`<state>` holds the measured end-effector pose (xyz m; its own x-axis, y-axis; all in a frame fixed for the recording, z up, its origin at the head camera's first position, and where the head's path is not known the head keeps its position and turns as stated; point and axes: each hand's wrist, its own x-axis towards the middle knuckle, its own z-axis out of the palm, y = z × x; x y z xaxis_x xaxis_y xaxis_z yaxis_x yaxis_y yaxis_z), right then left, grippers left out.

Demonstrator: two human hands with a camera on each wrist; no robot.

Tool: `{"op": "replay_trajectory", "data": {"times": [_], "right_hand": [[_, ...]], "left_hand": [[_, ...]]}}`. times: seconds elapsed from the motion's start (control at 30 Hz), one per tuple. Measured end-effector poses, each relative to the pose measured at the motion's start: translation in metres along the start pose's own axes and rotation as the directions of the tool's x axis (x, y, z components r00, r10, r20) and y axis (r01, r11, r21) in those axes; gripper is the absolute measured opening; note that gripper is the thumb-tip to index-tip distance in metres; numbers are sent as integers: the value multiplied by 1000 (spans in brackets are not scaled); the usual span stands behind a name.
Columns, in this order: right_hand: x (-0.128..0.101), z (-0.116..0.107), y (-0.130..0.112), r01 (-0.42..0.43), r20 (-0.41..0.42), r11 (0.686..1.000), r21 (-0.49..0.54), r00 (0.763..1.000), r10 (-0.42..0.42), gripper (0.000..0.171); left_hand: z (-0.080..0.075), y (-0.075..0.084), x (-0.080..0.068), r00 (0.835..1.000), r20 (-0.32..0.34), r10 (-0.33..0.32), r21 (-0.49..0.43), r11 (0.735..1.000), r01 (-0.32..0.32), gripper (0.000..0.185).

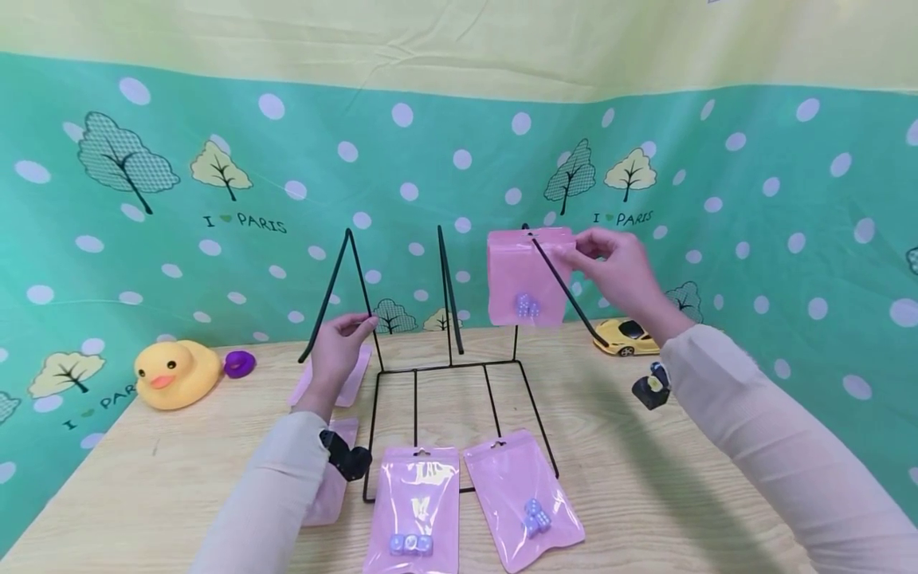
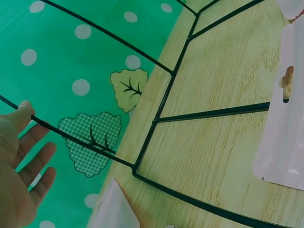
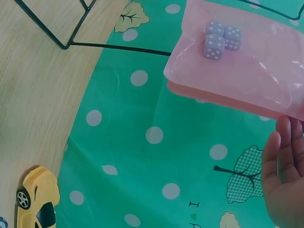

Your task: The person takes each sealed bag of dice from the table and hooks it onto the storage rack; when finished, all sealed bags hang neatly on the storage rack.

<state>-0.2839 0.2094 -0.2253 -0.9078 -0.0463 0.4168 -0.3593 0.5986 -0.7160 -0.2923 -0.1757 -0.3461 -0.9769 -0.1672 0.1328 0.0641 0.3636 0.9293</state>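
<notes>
A black wire display rack (image 1: 448, 366) with three slanting prongs stands on the table. Pink zip pouches (image 1: 512, 275) hang by their top holes on the right prong; lavender dice (image 1: 527, 305) show through the front one. My right hand (image 1: 620, 267) pinches the upper right edge of these pouches between thumb and fingers. At the left, my left hand (image 1: 339, 351) holds the rack's left upright between thumb and forefinger, its other fingers loosely spread in the left wrist view. The left and middle prongs bear no pouch.
Two pink pouches with dice, one left (image 1: 423, 502) and one right (image 1: 523, 502), lie over the rack's front. More pouches (image 1: 337, 478) lie under my left arm. A yellow duck (image 1: 177, 373) and purple toy (image 1: 240, 364) stand left, a yellow toy car (image 1: 625, 336) right. A patterned cloth hangs behind.
</notes>
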Motion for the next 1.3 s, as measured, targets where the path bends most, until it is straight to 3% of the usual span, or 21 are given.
{"op": "replay_trajectory", "data": {"times": [0.5, 0.97, 1.13, 1.3], "right_hand": [[8, 6, -5, 57, -108, 990, -131, 992, -71, 42], [7, 9, -7, 15, -144, 979, -204, 989, -45, 49], [4, 5, -5, 24, -129, 983, -181, 990, -48, 50], [-5, 0, -1, 39, -62, 986, -159, 997, -49, 45]], "left_hand": [[1, 0, -2, 1000, -12, 2, 9, 1000, -2, 40], [3, 0, -2, 1000, -26, 8, 16, 1000, -7, 39], [4, 0, -2, 999, -37, 6, 27, 1000, -5, 39], [4, 0, -2, 999, -46, 6, 36, 999, -4, 39]]}}
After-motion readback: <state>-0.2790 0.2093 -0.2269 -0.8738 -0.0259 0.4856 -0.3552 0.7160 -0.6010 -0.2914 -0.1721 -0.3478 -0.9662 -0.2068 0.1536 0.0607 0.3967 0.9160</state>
